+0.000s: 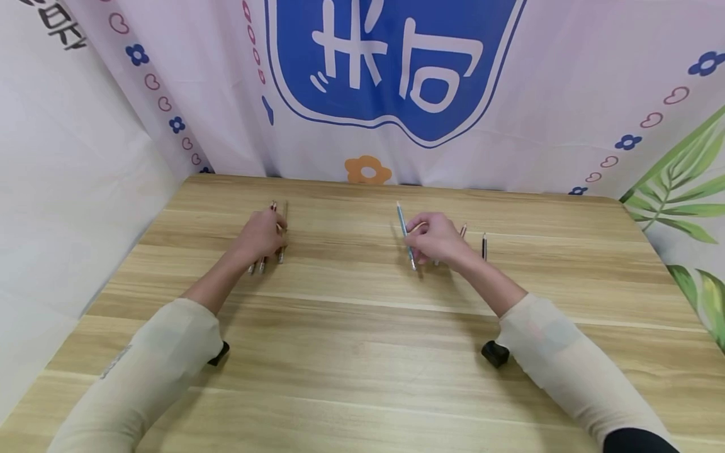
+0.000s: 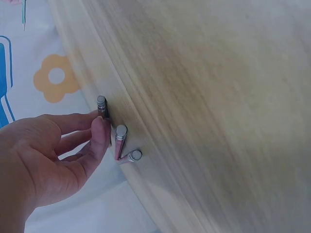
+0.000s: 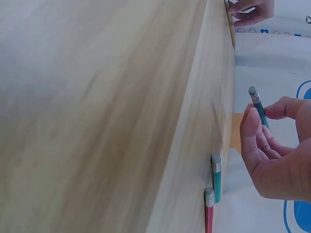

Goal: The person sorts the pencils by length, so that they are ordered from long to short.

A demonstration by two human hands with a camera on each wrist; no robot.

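Observation:
My right hand [image 1: 435,239] pinches a light-blue pencil [image 1: 402,217] between thumb and fingers. Seen from the right wrist, that pencil's eraser end [image 3: 253,92] stands out above the fingertips, raised over the table. Below it a green pencil [image 3: 216,182] and a red pencil [image 3: 209,213] lie side by side. At the left, my left hand [image 1: 262,236] has its thumb and index finger around a pencil [image 2: 101,103] close to its eraser end. Two more pencils, one of them reddish [image 2: 120,138], lie beside the thumb, their eraser ends toward me. The hand partly covers this group.
A dark pencil [image 1: 484,246] lies right of my right hand, close to the forearm. The wooden table [image 1: 351,352] ends at the back against a printed cloth [image 1: 226,94]. Black wrist devices [image 1: 495,353] protrude from under both sleeves.

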